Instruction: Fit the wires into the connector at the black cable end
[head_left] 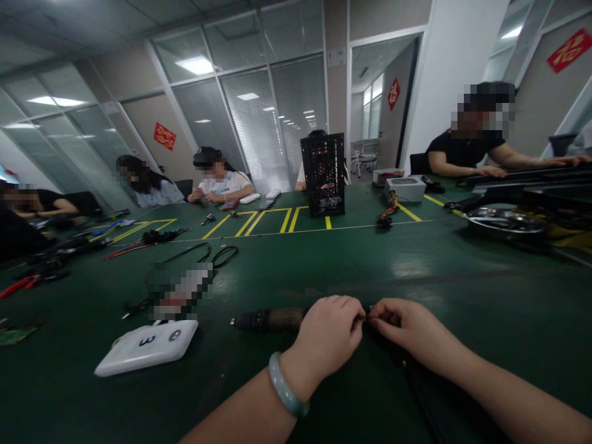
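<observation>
The fingertips of both hands meet over a thin dark strand [365, 318], which is too small to identify exactly, near the front edge of the view on a green work table [351, 265]. The left hand [326, 339], with a pale green bangle [284, 385] on its wrist, and the right hand [407, 327] are both curled inward, their thumbs and fingers closed on the strand. A dark cable-like strip [419, 394] runs from beneath the hands toward the bottom of the view. Just left of the left hand, touching it, lies a cordless drill [271, 319] with a black chuck, pointing left.

Further left are a white rounded box [148, 348] marked with a 3, a pixelated object [180, 290], and loops of black cable [203, 256]. Red-handled pliers [25, 286] lie near the left edge. Across the table stand an open black computer case [322, 176] and a silver power supply [404, 189], with a round metal dish [506, 223] to the right. Yellow tape lines [263, 221] mark the tabletop. Co-workers sit around the table, one in a white shirt [222, 183] and one in a black shirt [462, 151].
</observation>
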